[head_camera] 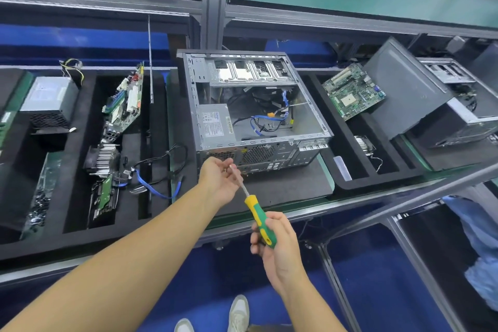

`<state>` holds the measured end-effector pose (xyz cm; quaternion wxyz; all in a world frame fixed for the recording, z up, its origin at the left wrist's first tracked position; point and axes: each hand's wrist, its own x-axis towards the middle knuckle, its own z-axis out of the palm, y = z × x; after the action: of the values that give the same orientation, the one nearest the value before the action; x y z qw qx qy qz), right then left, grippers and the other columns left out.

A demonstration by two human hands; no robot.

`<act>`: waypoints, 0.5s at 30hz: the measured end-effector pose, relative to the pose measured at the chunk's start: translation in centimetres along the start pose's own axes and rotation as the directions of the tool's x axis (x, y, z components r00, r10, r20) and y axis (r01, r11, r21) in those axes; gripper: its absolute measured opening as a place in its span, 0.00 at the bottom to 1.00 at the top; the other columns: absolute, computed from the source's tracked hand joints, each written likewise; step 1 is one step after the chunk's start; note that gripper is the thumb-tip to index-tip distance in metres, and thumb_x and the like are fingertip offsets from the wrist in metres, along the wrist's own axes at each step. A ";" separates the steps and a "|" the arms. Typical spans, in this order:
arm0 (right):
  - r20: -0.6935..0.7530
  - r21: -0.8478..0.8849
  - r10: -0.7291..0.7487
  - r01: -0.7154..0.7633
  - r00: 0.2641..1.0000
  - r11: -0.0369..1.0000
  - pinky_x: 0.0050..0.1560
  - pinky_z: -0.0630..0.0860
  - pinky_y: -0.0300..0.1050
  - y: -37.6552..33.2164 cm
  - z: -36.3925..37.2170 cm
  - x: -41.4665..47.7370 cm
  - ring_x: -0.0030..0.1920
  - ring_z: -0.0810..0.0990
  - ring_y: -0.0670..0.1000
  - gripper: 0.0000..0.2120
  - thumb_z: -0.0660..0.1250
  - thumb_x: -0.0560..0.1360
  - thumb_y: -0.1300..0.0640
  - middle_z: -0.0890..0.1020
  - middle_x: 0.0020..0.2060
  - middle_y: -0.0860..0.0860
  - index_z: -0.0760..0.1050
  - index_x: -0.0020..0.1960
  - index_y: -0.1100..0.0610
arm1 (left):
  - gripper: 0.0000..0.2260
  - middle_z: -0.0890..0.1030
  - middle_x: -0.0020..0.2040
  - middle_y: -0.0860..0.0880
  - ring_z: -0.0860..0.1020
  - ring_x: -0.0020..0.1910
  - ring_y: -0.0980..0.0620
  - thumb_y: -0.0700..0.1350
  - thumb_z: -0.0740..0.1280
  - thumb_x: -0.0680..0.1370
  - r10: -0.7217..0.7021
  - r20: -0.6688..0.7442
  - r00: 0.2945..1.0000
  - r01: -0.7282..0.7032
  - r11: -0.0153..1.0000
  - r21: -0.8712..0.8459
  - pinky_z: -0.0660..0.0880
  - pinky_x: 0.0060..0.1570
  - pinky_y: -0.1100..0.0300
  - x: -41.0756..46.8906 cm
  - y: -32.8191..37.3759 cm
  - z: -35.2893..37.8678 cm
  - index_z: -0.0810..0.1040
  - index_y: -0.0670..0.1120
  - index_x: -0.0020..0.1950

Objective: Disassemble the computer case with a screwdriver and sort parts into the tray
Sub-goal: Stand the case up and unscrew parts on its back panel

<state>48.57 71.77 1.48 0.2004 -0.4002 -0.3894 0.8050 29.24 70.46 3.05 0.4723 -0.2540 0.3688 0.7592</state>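
Right hand [280, 249] grips the screwdriver [259, 217] by its green-and-yellow handle, while the left hand [218, 180] pinches the shaft near its tip. Just beyond the left hand lies the open computer case [253, 108], and the black tray [86, 116] sits to that hand's left.

Green workbench [322, 167], black foam tray [83, 121], black mat [283, 186] under computer case [301, 116], second tray [382, 179]

An electronics teardown workshop: a long green-matted, aluminium-framed bench [322, 167] carries black foam sorting trays [87, 116] at nine o'clock, stripped green circuit boards [350, 94] at two o'clock, and opened grey steel computer cases [242, 70].
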 end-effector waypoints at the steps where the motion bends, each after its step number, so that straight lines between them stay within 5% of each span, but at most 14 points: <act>1: 0.012 0.014 0.001 -0.001 1.000 1.000 0.28 0.72 0.47 0.0 0.0 -0.1 0.33 0.76 0.55 0.03 0.62 0.78 0.63 0.79 0.40 0.61 0.74 0.50 0.58 | 0.10 0.69 0.35 0.47 0.67 0.31 0.51 0.39 0.54 0.77 -0.009 -0.006 1.000 0.009 0.998 0.054 0.67 0.34 0.60 -0.1 0.0 -0.2 0.73 0.42 0.41; 5: -0.013 0.090 0.013 -0.012 1.000 0.996 0.27 0.70 0.45 -0.5 0.2 0.1 0.31 0.73 0.53 0.08 0.59 0.79 0.63 0.78 0.40 0.59 0.74 0.56 0.59 | 0.09 0.73 0.36 0.46 0.71 0.33 0.51 0.36 0.57 0.81 -0.076 0.055 0.996 0.052 0.934 0.353 0.71 0.34 0.59 -0.5 -1.0 -1.1 0.77 0.39 0.48; 9: -0.073 0.142 -0.021 0.031 0.997 0.989 0.25 0.67 0.44 -2.1 -0.6 0.1 0.29 0.71 0.52 0.09 0.57 0.80 0.63 0.77 0.38 0.58 0.74 0.55 0.59 | 0.10 0.79 0.36 0.46 0.75 0.32 0.52 0.34 0.58 0.83 -0.078 0.182 0.980 -0.069 0.723 0.687 0.74 0.32 0.61 0.0 -3.7 -1.0 0.77 0.37 0.58; 15: -0.129 0.173 -0.147 0.168 0.981 0.970 0.25 0.67 0.44 -6.4 -5.0 0.3 0.29 0.71 0.52 0.08 0.59 0.79 0.62 0.77 0.38 0.59 0.75 0.54 0.58 | 0.12 0.86 0.42 0.40 0.82 0.35 0.51 0.43 0.59 0.85 -0.147 0.324 0.935 -0.236 0.423 0.874 0.77 0.33 0.61 2.0 -9.0 4.2 0.76 0.37 0.47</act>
<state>52.46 78.26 4.47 0.3220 -0.3938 -0.3319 0.7944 36.39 77.39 1.23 0.5710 0.1896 0.6336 0.4864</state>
